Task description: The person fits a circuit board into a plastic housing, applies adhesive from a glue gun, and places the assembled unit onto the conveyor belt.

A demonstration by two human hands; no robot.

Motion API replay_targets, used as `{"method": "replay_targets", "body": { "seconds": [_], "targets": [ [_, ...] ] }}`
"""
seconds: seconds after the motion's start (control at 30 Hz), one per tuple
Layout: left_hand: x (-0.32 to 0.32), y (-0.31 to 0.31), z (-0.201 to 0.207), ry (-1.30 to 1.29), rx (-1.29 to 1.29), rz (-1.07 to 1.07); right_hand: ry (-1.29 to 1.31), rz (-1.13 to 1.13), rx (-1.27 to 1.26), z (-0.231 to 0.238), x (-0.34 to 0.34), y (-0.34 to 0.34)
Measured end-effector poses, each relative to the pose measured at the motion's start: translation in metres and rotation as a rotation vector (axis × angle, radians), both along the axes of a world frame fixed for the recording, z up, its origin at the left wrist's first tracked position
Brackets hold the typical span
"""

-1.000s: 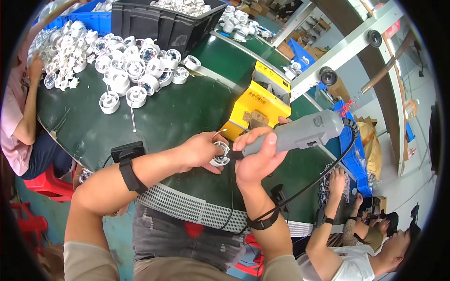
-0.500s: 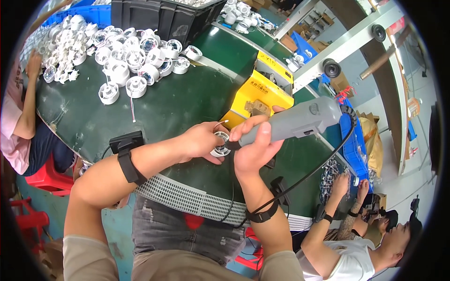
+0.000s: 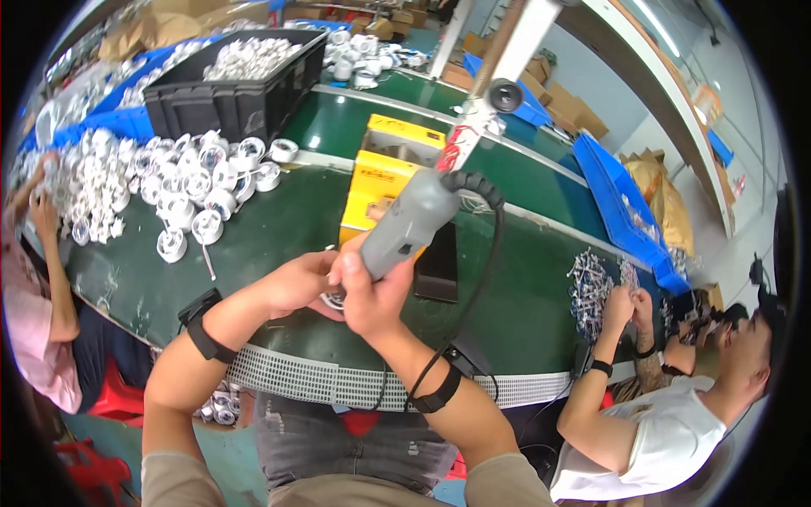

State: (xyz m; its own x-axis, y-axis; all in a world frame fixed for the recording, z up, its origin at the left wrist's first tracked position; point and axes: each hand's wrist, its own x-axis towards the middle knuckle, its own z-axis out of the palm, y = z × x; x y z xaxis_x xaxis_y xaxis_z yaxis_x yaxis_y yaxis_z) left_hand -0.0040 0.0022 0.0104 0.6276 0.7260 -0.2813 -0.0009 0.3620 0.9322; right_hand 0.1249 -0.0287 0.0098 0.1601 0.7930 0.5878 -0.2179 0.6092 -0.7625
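Observation:
My right hand (image 3: 378, 297) is closed round a grey corded power screwdriver (image 3: 410, 221), its thumb lying along the body. The tool slants down toward my left hand (image 3: 297, 283). My left fingers pinch a small round white plastic housing (image 3: 334, 299), mostly covered by both hands. The tool's tip is hidden behind my fingers, so I cannot tell whether it touches the housing. Just beyond my hands stands a yellow box (image 3: 372, 181). A flat black rectangular object, like a phone (image 3: 438, 275), lies right of my right hand.
White round housings (image 3: 198, 182) are heaped at the left, before a black crate (image 3: 228, 111) of white parts. The tool's cable (image 3: 497, 245) loops down beside my right forearm. Co-workers sit at both sides; the right one handles thin parts near a pile (image 3: 589, 291). A blue tray (image 3: 612, 198) stands behind.
The view has turned and shifted, so my hands appear further left. The screwdriver now stands steeper in the picture, and the black flat object has come into fuller sight. Both grips stay.

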Motion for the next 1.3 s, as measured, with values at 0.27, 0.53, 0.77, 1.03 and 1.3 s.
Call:
{"method": "replay_targets", "body": {
  "seconds": [0.27,0.53,0.77,1.03,1.3],
  "targets": [
    [-0.042,0.035,-0.002,0.912,1.292,0.577,-0.204,-0.251,0.069,0.020,0.021,0.002],
    [-0.057,0.053,-0.039,1.333,1.285,0.474,-0.235,-0.163,0.008,0.011,0.012,0.009],
    [-0.083,0.068,-0.048,1.483,1.279,0.483,-0.183,-0.007,-0.012,0.010,0.010,0.007],
    [-0.061,0.052,-0.038,1.321,1.300,0.551,-0.239,-0.012,-0.004,0.013,0.014,0.001],
    [-0.056,0.053,-0.034,1.103,1.440,0.426,-0.235,0.017,0.010,0.010,0.012,0.005]
  ]
}}
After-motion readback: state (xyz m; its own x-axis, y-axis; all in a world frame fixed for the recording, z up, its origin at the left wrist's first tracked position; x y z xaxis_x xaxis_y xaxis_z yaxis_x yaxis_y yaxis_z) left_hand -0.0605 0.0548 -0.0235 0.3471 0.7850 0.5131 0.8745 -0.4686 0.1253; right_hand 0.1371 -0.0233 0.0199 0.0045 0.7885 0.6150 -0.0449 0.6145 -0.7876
